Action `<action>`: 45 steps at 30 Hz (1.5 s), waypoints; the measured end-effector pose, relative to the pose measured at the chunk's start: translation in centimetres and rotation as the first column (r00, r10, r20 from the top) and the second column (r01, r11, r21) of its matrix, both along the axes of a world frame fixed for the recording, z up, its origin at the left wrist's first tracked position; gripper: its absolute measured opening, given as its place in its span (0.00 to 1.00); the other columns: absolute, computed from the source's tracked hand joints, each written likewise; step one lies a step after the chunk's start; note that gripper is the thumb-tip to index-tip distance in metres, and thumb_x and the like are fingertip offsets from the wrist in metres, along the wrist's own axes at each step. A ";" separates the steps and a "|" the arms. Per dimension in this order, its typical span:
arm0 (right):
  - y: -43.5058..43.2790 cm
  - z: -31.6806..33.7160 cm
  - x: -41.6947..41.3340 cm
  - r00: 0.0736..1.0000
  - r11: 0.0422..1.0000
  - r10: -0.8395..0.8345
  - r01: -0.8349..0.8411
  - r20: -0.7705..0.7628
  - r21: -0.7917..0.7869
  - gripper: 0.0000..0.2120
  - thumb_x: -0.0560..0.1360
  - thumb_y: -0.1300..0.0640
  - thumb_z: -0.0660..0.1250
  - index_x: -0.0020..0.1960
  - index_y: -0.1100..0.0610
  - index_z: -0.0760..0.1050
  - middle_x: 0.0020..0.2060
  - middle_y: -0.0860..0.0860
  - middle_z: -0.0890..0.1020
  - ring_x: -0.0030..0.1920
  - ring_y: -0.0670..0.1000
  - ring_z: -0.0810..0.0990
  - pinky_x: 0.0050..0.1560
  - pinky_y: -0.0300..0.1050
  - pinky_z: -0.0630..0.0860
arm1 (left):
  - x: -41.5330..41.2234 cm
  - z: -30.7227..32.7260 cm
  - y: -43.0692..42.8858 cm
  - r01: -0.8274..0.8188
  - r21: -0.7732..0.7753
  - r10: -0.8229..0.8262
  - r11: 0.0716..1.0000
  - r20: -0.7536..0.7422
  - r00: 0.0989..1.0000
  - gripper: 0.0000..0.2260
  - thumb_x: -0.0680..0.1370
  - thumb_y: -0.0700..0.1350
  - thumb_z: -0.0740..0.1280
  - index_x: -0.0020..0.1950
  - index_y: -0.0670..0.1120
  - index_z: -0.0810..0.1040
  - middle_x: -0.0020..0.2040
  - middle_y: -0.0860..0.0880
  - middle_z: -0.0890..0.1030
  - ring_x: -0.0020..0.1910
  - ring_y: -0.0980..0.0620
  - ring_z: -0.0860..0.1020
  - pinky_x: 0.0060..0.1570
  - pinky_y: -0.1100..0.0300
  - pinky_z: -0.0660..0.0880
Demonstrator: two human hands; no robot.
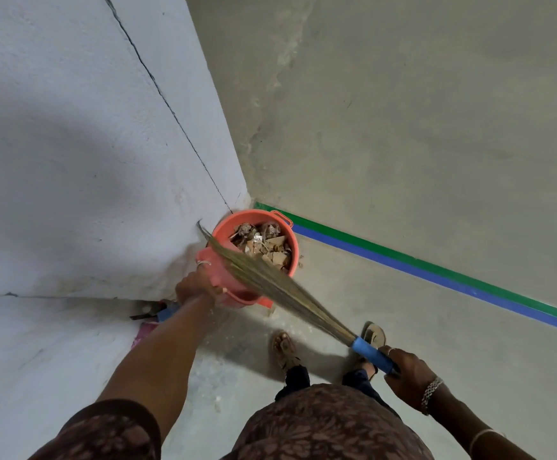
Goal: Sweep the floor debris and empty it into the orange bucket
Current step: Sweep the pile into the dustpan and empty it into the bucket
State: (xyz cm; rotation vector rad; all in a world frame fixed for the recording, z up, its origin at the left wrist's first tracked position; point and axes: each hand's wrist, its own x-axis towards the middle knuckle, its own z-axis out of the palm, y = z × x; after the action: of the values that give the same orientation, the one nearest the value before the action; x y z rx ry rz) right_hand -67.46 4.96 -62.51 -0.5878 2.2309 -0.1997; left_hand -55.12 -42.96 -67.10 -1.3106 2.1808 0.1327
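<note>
The orange bucket (249,294) stands on the concrete floor against the corner of a white wall, filled with debris (263,244) of stone chips and scraps. My left hand (194,289) grips an orange plastic piece (211,267) at the bucket's near-left side; whether it is a dustpan or part of the bucket I cannot tell. My right hand (403,368) holds the blue handle of a grass broom (287,292). Its bristles stretch up and left across the bucket's near rim, the tips reaching the wall.
The white wall (71,144) fills the left side. A green and blue stripe (436,272) runs across the floor to the right. A blue-handled tool (166,312) and pink cloth lie at the wall base. My sandalled feet (283,348) stand just behind the bucket.
</note>
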 end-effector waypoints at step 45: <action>-2.6 -10.9 -1.5 0.883 0.913 -0.406 0.404 0.236 0.061 0.18 0.78 0.49 0.68 0.63 0.58 0.72 0.52 0.52 0.79 0.45 0.49 0.74 0.45 0.41 0.67 | 5.9 -0.7 8.8 0.227 0.223 -0.155 0.948 -0.297 0.942 0.35 0.73 0.68 0.68 0.77 0.61 0.61 0.54 0.49 0.83 0.50 0.44 0.83 0.40 0.54 0.75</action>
State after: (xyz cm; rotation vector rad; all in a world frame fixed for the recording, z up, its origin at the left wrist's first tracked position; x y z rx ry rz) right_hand -68.91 2.35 -73.43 -0.0721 2.0856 -0.4498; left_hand -49.25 -34.20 -67.80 -0.9746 2.4141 0.5292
